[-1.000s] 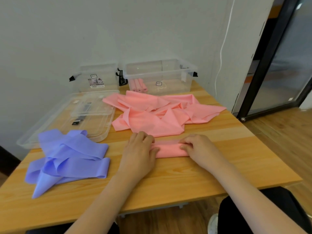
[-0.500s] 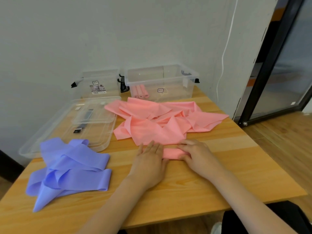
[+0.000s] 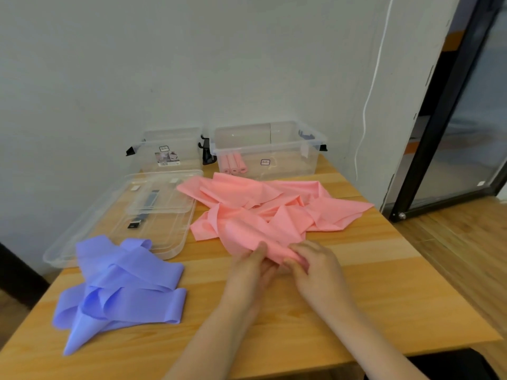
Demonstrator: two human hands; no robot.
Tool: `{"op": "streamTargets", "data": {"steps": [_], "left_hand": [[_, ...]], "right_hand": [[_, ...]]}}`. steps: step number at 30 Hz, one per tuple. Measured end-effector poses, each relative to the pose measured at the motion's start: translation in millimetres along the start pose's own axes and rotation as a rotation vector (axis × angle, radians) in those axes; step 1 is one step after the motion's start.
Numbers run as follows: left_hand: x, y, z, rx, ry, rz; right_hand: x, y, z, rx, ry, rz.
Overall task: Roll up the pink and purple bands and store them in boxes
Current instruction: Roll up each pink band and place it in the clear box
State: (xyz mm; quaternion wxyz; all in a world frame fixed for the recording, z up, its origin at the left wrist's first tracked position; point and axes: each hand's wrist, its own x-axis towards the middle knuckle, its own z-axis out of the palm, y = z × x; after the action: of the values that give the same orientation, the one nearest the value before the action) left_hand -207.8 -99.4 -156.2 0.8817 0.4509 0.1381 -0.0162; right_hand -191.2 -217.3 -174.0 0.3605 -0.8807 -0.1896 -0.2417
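Both hands gripped the near end of the loose pink elastic band (image 3: 263,212) on the wooden table (image 3: 384,283): the left hand (image 3: 251,270) and the right hand (image 3: 315,266) had fingers curled around it. Three rolled pink bands (image 3: 234,163) lay in the right of two clear plastic boxes (image 3: 290,152). One purple elastic band (image 3: 123,283) lay crumpled to the left.

A wooden table (image 3: 384,292) carries pink bands (image 3: 274,212), purple bands (image 3: 123,283), two clear boxes (image 3: 267,149) at the far edge and a lid (image 3: 90,229) at left.
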Motion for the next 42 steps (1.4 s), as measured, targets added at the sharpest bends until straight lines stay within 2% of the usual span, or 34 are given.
{"op": "streamTargets", "data": {"steps": [2, 5, 9, 12, 14, 19, 22, 24, 31, 34, 36, 40, 42], "left_hand": [[2.4, 7.0, 4.6, -0.154, -0.051, 0.018], [5.1, 13.4, 6.4, -0.218, -0.12, 0.032], [7.0, 25.0, 8.8, -0.134, -0.169, 0.05], [12.1, 37.4, 15.5, -0.041, -0.172, 0.051], [15.9, 47.4, 23.0, 0.013, -0.184, 0.05], [30.9, 79.4, 45.6, 0.108, -0.227, 0.06], [50.6, 97.7, 56.3, 0.042, -0.262, -0.024], [73.0, 112.1, 63.3, 0.092, -0.276, -0.051], [209.8, 171.7, 88.1, 0.237, -0.35, -0.08], [269.2, 195.6, 94.4, 0.275, -0.312, -0.037], [303.6, 208.5, 91.8, 0.443, -0.223, 0.061], [341.6, 221.3, 56.5, 1.306, 0.01, 0.471], [346.9, 222.2, 32.1, 1.729, 0.04, 0.581]], "right_hand": [[-1.1, -6.1, -2.7, 0.069, 0.021, 0.021], [-0.2, -12.1, -8.5, 0.225, -0.005, 0.123], [6.8, -14.9, -17.9, 0.391, -0.092, 0.317], [22.1, -18.8, -31.3, 0.73, -0.25, 0.489], [35.9, -21.1, -39.9, 0.83, -0.295, 0.535], [78.8, -22.1, -52.1, 0.904, -0.277, 0.628], [108.4, -20.9, -48.9, 0.905, -0.339, 0.594], [133.9, -16.1, -42.8, 0.885, -0.378, 0.58], [268.6, 31.8, 12.5, 0.896, -0.377, 0.648], [331.4, 51.7, 45.2, 0.9, -0.379, 0.653], [364.1, 61.1, 62.6, 0.851, -0.396, 0.684], [407.7, 80.5, 83.5, 0.705, -0.423, 0.768], [422.4, 87.4, 91.2, 0.646, -0.45, 0.803]]}}
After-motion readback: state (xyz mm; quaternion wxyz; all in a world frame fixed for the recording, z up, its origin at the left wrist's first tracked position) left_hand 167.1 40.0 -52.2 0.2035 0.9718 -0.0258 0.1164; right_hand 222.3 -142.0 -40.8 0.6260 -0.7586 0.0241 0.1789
